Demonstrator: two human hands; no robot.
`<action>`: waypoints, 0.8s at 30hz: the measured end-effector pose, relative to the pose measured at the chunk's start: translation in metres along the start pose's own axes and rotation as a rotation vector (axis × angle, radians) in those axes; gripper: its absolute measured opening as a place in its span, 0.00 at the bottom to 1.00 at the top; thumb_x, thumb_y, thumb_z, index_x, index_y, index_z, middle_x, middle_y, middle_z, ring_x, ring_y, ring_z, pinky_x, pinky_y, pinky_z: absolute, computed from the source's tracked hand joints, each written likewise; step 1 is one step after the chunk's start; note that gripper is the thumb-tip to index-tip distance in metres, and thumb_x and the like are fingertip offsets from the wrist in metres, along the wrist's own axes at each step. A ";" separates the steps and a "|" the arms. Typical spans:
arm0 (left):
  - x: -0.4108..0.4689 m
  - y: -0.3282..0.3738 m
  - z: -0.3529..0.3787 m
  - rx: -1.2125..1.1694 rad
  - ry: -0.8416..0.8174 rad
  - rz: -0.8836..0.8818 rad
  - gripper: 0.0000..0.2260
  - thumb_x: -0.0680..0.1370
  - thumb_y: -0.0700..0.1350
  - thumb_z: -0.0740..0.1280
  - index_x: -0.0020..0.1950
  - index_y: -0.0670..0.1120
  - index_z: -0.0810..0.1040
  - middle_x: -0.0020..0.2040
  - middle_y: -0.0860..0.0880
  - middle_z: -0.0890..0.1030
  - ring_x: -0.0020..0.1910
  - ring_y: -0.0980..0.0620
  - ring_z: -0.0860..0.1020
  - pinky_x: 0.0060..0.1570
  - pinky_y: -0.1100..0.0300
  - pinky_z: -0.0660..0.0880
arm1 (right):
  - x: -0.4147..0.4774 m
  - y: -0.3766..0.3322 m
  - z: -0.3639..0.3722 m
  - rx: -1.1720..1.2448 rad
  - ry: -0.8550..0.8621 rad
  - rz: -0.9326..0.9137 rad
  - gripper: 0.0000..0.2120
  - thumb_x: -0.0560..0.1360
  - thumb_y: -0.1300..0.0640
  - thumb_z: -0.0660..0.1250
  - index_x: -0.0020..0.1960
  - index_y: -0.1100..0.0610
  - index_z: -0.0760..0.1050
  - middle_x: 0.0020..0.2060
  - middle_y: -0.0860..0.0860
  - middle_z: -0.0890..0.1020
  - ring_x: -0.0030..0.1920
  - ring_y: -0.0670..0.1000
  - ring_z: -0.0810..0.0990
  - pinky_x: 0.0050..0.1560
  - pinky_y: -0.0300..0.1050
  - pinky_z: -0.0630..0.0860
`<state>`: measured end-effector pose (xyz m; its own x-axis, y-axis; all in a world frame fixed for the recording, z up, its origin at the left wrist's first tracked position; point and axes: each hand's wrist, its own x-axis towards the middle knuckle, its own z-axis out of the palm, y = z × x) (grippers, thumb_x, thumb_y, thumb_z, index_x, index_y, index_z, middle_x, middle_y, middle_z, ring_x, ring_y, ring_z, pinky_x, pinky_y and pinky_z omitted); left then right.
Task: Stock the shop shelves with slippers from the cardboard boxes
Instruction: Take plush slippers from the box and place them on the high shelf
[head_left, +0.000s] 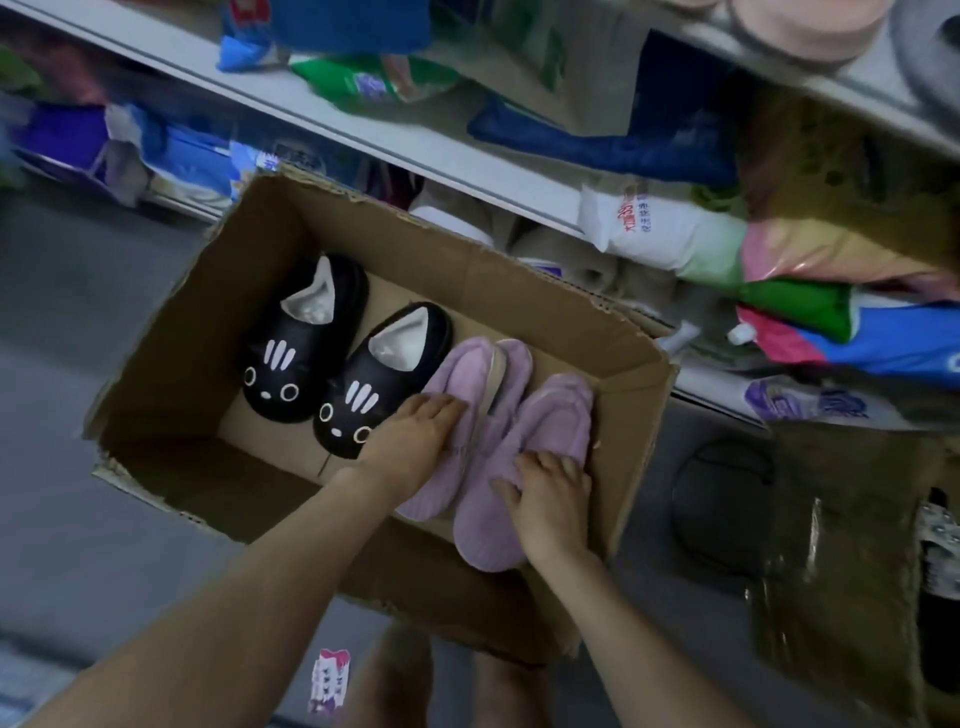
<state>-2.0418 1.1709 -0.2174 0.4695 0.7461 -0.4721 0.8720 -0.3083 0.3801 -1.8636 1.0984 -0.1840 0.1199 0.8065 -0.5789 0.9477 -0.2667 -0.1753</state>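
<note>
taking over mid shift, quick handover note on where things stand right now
Left hand: fingers laid on the left purple slipper.
Right hand: fingers spread on the right purple slipper.
Both purple slippers and the two black cat slippers lie in the open cardboard box below the shelves.
Done: box is open.
Left: all four slippers are still in the box; probably shelve the purple pair first, then the black pair.

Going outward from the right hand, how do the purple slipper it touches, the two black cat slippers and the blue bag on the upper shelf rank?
1. Purple slipper: directly under the right hand.
2. Right black cat slipper: to the hand's left, inside the box.
3. Left black cat slipper: farther left in the box.
4. Blue bag: up on the shelf.
</note>
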 end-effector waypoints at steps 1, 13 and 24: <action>0.006 0.001 0.000 0.034 -0.014 -0.002 0.22 0.80 0.44 0.59 0.74 0.47 0.63 0.72 0.46 0.67 0.73 0.44 0.61 0.72 0.54 0.60 | -0.003 0.001 -0.003 0.008 0.056 -0.013 0.16 0.78 0.43 0.62 0.59 0.51 0.76 0.58 0.52 0.77 0.61 0.56 0.71 0.59 0.53 0.67; -0.031 -0.021 -0.067 0.089 0.429 -0.014 0.11 0.73 0.46 0.70 0.54 0.46 0.81 0.45 0.45 0.81 0.47 0.41 0.73 0.45 0.48 0.75 | 0.024 -0.018 -0.035 0.199 0.179 -0.250 0.17 0.78 0.52 0.66 0.66 0.51 0.72 0.65 0.51 0.72 0.65 0.53 0.70 0.63 0.49 0.71; -0.036 -0.032 -0.024 -0.601 0.312 -0.578 0.36 0.75 0.51 0.69 0.75 0.58 0.49 0.68 0.40 0.66 0.58 0.39 0.75 0.52 0.42 0.77 | 0.043 -0.005 -0.013 0.602 -0.172 0.280 0.42 0.77 0.37 0.63 0.80 0.52 0.44 0.72 0.55 0.65 0.68 0.58 0.70 0.56 0.49 0.71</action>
<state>-2.0902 1.1678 -0.1934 -0.1571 0.8427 -0.5150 0.7000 0.4629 0.5438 -1.8594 1.1413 -0.1972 0.2406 0.5825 -0.7764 0.5519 -0.7401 -0.3843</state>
